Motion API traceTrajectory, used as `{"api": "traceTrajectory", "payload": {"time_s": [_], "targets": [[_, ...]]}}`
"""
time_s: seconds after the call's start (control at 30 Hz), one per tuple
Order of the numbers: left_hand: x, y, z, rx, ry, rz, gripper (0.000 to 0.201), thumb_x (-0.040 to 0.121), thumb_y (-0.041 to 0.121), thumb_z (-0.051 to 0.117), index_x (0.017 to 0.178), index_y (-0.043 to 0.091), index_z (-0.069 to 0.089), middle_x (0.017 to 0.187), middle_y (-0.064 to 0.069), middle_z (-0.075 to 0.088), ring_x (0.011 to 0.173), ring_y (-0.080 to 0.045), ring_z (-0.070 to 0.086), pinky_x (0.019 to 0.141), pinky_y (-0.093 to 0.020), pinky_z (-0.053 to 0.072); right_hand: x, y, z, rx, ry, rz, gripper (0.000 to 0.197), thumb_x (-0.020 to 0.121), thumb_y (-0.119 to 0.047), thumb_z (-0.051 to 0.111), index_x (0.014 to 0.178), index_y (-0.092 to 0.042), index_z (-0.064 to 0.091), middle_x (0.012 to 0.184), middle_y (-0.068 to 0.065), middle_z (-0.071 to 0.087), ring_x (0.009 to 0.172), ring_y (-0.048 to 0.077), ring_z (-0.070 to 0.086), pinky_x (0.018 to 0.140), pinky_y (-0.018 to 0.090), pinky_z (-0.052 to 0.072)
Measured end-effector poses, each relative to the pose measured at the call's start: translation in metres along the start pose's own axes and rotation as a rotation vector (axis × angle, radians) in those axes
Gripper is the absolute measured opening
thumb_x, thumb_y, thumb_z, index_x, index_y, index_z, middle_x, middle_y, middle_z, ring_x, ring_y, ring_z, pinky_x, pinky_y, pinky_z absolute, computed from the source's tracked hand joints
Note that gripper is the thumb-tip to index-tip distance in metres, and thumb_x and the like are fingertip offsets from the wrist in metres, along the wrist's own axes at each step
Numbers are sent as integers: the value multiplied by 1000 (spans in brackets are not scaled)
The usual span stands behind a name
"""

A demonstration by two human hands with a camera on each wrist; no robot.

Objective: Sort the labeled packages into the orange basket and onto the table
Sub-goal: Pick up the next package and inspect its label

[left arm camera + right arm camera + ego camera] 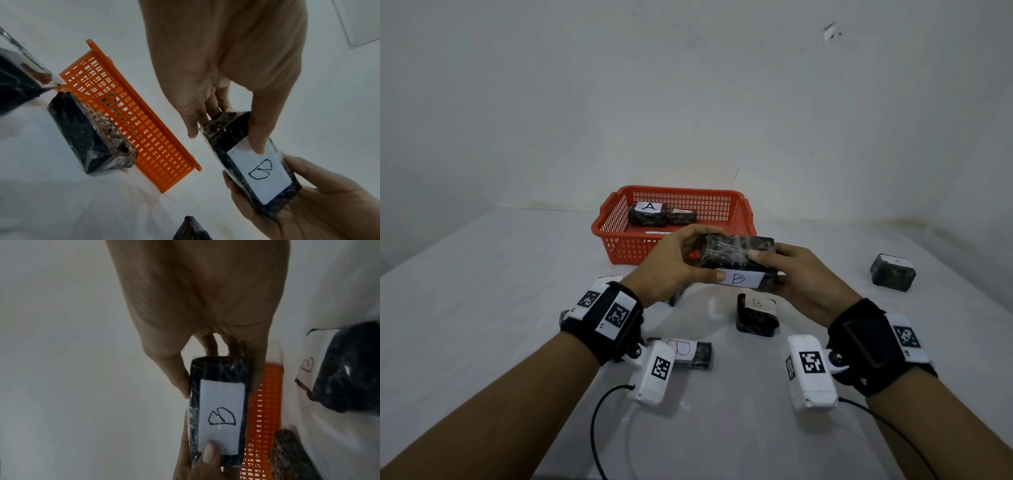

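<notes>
White worktop (482, 308) is stretching wide and bare on the left, running back to a plain wall. Both hands are holding one wrapped black package (738, 255) up in front of the orange basket (619, 240): the left hand (671, 267) is clamping its left end, the right hand (801, 284) its right end, fingers curled round it. Its label is reading "B". Inside the basket an "A" package (647, 214) is lying. Below the hands, a "B" package (756, 313) is sitting; far right, another package (892, 272) is resting near the worktop edge.
</notes>
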State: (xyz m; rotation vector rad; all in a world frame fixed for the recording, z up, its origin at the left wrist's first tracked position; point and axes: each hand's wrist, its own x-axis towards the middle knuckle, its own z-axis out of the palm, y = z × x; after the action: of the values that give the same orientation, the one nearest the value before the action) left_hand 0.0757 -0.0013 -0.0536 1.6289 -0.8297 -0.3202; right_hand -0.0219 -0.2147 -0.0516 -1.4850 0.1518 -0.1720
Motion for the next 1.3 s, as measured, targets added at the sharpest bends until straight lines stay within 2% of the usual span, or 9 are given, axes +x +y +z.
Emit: {"api": "traceTrajectory", "payload": {"time_s": [0.13, 0.23, 0.43, 0.57, 0.67, 0.83, 1.0, 1.1, 1.3], "targets": [[-1, 3, 2, -50, -17, -66, 47, 92, 24, 76, 136, 18, 61, 130, -4, 71, 119, -21, 69, 103, -43, 56, 1, 3, -1, 12, 27, -72, 36, 91, -7, 75, 126, -2, 69, 118, 17, 78, 105, 34, 77, 88, 40, 61], [0, 0, 3, -31, 52, -66, 28, 98, 21, 70, 122, 7, 69, 116, -10, 77, 108, -28, 74, 102, -55, 55, 0, 3, 0, -41, 23, -83, 37, 91, -11, 77, 127, -6, 70, 118, 15, 77, 105, 31, 77, 86, 37, 61], [0, -4, 6, -35, 58, -73, 27, 96, 17, 71, 122, 6, 70, 115, -11, 77, 106, -27, 75, 94, -42, 60, 1, 2, 5, -78, 67, -91, 33, 95, -22, 74, 124, -6, 72, 111, 13, 80, 102, 29, 78, 85, 40, 64], [0, -6, 4, -65, 95, -77, 32, 96, 31, 72, 118, 8, 73, 115, -14, 77, 112, -43, 69, 102, -66, 50, -1, 4, 9, -81, 39, -79, 36, 90, -22, 79, 123, -9, 72, 111, 11, 80, 100, 27, 78, 82, 36, 63], [0, -7, 4, -31, 107, -63, 27, 98, 26, 70, 118, 8, 73, 112, -14, 77, 108, -39, 72, 99, -65, 52, -2, 6, 11, -110, 33, -85, 40, 83, -15, 85, 120, -10, 71, 109, 9, 80, 94, 22, 79, 74, 26, 62], [-3, -7, 4, -69, 65, -96, 37, 92, 35, 74, 123, 15, 72, 118, -10, 77, 113, -35, 72, 105, -61, 51, -1, 8, 10, -136, 52, -117, 41, 81, -13, 87, 119, -11, 73, 111, 8, 80, 102, 24, 78, 92, 37, 63], [-2, -4, 2, -14, 82, -51, 30, 93, 23, 77, 120, 12, 73, 114, -14, 77, 109, -38, 72, 101, -59, 54, 2, 12, 6, -56, 37, -90, 44, 87, -22, 81, 127, -9, 69, 116, 12, 79, 108, 28, 76, 103, 46, 58], [-3, -3, 4, -25, 90, -49, 34, 92, 22, 77, 124, 13, 72, 116, -8, 77, 110, -25, 74, 103, -52, 55, 2, 10, 3, -71, 18, -84, 51, 82, -28, 82, 126, -5, 68, 116, 13, 79, 108, 29, 76, 105, 46, 57], [-6, -5, 2, 32, 39, -73, 34, 88, 31, 81, 117, 13, 74, 110, -8, 79, 105, -30, 75, 103, -54, 54, -1, 8, -2, -89, 1, -115, 55, 76, -25, 84, 125, -5, 70, 117, 12, 78, 109, 28, 76, 100, 42, 58]]}}
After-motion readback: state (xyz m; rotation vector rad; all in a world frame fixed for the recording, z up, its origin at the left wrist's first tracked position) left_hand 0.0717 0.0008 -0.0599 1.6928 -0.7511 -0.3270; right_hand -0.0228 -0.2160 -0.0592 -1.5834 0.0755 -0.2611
